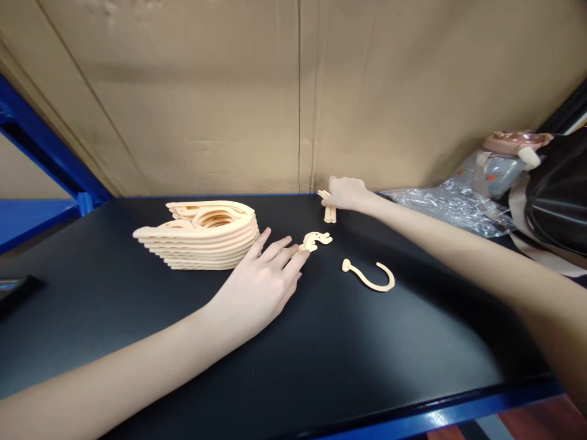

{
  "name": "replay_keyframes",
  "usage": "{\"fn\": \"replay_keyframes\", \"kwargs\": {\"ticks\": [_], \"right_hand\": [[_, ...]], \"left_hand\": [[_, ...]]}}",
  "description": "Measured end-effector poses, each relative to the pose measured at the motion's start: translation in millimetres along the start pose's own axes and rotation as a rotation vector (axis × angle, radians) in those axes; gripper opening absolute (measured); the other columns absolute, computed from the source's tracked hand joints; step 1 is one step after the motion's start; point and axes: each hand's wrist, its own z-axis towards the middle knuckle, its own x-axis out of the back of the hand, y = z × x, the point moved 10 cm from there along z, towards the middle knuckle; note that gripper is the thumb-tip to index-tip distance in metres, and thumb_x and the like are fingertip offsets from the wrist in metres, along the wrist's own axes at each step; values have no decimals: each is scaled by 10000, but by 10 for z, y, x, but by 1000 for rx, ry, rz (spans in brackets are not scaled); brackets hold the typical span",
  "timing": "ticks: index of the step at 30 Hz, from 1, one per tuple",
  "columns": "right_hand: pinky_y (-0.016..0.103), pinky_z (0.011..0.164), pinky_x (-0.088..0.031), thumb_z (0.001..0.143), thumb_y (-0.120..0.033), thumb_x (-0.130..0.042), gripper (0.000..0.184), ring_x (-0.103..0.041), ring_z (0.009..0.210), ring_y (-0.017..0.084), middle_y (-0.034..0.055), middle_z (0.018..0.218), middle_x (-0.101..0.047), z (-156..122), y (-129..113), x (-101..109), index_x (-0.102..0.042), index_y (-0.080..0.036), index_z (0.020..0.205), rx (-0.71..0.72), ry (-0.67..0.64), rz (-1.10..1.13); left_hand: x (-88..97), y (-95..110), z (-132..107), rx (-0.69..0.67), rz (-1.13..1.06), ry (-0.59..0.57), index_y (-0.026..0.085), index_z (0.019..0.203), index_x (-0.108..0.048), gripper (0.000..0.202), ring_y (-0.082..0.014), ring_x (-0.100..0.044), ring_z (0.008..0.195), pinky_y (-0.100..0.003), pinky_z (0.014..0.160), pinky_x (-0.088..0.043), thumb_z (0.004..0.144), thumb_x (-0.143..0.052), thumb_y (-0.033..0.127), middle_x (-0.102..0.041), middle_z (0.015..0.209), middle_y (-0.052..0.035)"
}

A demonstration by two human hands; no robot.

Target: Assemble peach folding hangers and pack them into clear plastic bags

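My left hand (pixel 261 278) lies flat on the black table (pixel 321 366), fingers stretched out, their tips touching a small peach plastic clip piece (pixel 316 240). Just left of it stands a stack of several peach plastic hanger parts (pixel 202 235). My right hand (pixel 346 192) reaches to the far edge of the table and is closed over a few short peach plastic rods (pixel 329 212). A loose peach hook (pixel 369 278) lies on the table between my two arms, touched by neither hand.
A cardboard wall (pixel 293 91) closes the back. Crumpled clear plastic wrap (pixel 452 205), a capped bottle (pixel 499 162) and a black bag (pixel 557 195) sit at the right. Blue shelf framing (pixel 41 153) runs along the left and the front edge. A dark object (pixel 11 287) lies at far left.
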Motion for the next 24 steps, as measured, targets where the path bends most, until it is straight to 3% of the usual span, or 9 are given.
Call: {"fn": "replay_keyframes", "kwargs": {"ticks": [5, 8, 11, 14, 17, 20, 24], "right_hand": [[331, 628, -438, 707, -402, -684, 476, -657, 838, 285, 147, 937, -709, -115, 182, -23, -582, -118, 1074, -68, -18, 23], [316, 606, -418, 721, -379, -658, 465, -636, 791, 258, 120, 914, -692, -272, 228, 22, -532, -128, 1092, -24, 13, 71], [293, 603, -398, 732, -320, -634, 424, -605, 727, 209, 63, 879, -674, -519, 171, 140, -476, -166, 1094, 63, 42, 129], [274, 607, -373, 710, -263, -638, 392, -563, 693, 171, 29, 891, -648, -850, -35, 303, -437, -204, 1042, 204, 59, 177], [269, 593, -328, 711, -232, -624, 309, -506, 677, 167, 19, 829, -591, -1211, -397, 510, -413, -214, 936, 475, 142, 207], [258, 583, -294, 696, -171, -608, 295, -463, 660, 157, 0, 774, -540, -1405, -651, 526, -402, -217, 903, 651, 124, 200], [247, 581, -278, 699, -117, -583, 302, -451, 662, 147, -9, 776, -533, -1449, -856, 429, -421, -218, 933, 819, 36, 235]], "left_hand": [[-18, -29, 8, 27, -45, -8, 102, 1284, -571, 340, -322, -574, 1230, -567, 1086, -389, 967, -467, 172, -683, 1222, -125], [27, -31, 12, 24, -48, 29, 93, 1289, -565, 352, -331, -552, 1248, -566, 1084, -394, 961, -475, 181, -659, 1252, -133], [142, 61, 10, -59, -93, 96, 114, 1223, -604, 295, -286, -568, 1219, -524, 1106, -384, 966, -471, 173, -672, 1219, -111], [301, 291, -33, -272, -165, 162, 136, 1112, -649, 228, -220, -616, 1121, -400, 1061, -444, 972, -470, 156, -712, 1111, -75], [418, 514, -129, -490, -162, 209, 126, 1022, -668, 250, -192, -670, 955, -324, 903, -533, 974, -424, 104, -737, 966, -67], [438, 552, -163, -532, -152, 215, 129, 989, -665, 265, -172, -688, 829, -297, 802, -564, 977, -404, 91, -736, 856, -55], [430, 532, -176, -531, -162, 211, 127, 998, -655, 245, -164, -687, 788, -286, 759, -570, 981, -411, 108, -723, 793, -45]]}}
